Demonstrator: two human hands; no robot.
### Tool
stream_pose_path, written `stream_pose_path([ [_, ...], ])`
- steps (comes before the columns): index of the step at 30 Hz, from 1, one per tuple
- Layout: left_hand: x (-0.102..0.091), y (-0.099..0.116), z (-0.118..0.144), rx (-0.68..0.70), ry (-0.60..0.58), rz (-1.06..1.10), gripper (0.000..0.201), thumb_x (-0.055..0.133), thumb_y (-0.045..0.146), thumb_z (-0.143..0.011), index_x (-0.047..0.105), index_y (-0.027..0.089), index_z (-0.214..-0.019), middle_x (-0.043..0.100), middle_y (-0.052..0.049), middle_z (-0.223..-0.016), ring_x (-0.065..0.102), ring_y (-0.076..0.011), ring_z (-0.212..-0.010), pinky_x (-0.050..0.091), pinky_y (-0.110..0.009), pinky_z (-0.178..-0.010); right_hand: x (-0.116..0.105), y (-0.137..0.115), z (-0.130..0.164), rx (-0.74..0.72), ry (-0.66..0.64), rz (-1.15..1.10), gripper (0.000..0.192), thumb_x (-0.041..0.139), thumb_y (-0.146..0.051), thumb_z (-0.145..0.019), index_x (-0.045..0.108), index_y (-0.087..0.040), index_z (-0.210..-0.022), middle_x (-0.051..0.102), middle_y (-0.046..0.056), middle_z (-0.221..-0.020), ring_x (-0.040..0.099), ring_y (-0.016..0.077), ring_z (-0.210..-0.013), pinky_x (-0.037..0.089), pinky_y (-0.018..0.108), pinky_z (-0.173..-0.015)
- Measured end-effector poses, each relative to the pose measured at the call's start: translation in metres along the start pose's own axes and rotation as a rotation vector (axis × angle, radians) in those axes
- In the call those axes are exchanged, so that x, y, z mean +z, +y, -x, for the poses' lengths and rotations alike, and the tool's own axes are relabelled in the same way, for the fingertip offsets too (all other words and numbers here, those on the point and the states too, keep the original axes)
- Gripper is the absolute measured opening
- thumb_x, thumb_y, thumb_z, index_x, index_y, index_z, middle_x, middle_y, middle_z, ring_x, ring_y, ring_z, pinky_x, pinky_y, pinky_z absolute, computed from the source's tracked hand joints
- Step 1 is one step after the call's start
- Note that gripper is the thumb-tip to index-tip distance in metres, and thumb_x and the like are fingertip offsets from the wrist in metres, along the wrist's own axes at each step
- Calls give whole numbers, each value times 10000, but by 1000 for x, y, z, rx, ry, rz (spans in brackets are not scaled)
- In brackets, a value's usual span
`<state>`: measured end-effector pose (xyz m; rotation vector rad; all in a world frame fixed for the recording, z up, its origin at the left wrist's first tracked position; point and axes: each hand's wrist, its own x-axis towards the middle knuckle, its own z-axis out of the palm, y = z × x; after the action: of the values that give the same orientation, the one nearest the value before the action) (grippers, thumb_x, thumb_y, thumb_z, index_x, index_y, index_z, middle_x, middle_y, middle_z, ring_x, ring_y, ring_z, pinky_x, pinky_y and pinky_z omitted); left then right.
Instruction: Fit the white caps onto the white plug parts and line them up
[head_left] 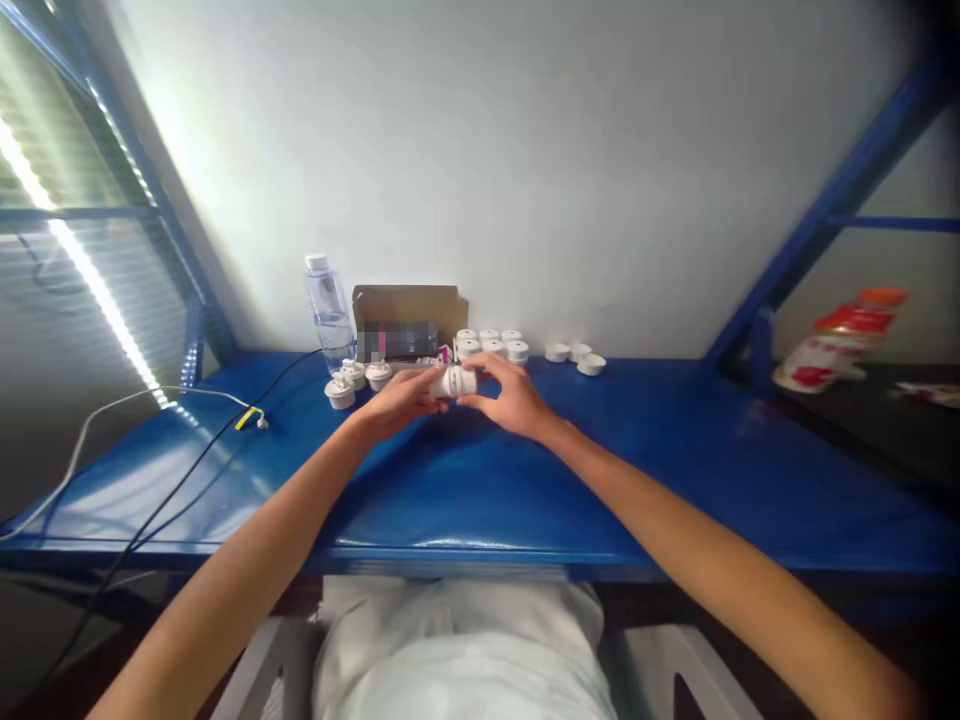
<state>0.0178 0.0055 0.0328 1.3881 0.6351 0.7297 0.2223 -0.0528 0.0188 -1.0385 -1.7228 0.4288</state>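
Blue bench (675,480) set against a pale wall (525,150). At the back stands a clear water bottle (328,310) with a white cap, and just beside it an open brown cardboard box (409,305) (its front label is blurred). A cluster of white caps (491,344) lies right of the box, with three more white cups (576,356) further right. A black cable (225,440) and a white cable (97,420) trail over the bench's left end. Blue frame struts (840,200) rise at right, where red-and-white packets (840,350) rest on a dark shelf (862,420).
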Motion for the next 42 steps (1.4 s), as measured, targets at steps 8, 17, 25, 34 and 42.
stream_pose_path([
  [8, 2, 6, 6, 79, -28, -27, 418, 840, 354, -721, 616, 167, -1019, 693, -55, -985, 688, -178, -937, 521, -339, -909, 9, 4, 1, 164, 21, -196, 401, 746, -468, -797, 672, -245, -1122, 697, 74, -1154, 701, 258, -961, 614, 390, -801],
  [17, -2, 14, 6, 24, -47, -118, 505, 618, 605, -861, 662, 127, -1017, 651, -51, -721, 597, -120, -567, 430, -243, -531, 2, -21, 2, -136, 28, -19, 350, 770, -353, -803, 728, -286, -1145, 656, 51, -1295, 609, 284, -1216, 507, 436, -1053],
  [25, 7, 9, 7, 279, -37, -252, 452, 859, 355, -677, 655, 172, -1035, 694, -61, -1028, 653, -181, -922, 502, -295, -823, 6, -4, -4, 321, 28, -309, 513, 621, -661, -837, 730, -163, -786, 718, 75, -735, 688, 238, -663, 582, 365, -611],
  [34, 8, 13, 6, 271, 75, -238, 427, 767, 484, -770, 635, 140, -986, 683, -47, -814, 638, -147, -720, 490, -271, -682, 6, -14, -2, 272, 23, -396, 479, 820, -502, -704, 707, -197, -1056, 731, 71, -954, 692, 218, -726, 570, 347, -657],
  [42, 17, 7, 8, 505, 81, -480, 460, 832, 437, -705, 607, 169, -1003, 686, -54, -962, 666, -201, -896, 515, -311, -831, -7, -14, -9, 535, -44, -551, 368, 735, -533, -797, 717, -169, -842, 675, 43, -708, 578, 128, -562, 445, 255, -507],
])
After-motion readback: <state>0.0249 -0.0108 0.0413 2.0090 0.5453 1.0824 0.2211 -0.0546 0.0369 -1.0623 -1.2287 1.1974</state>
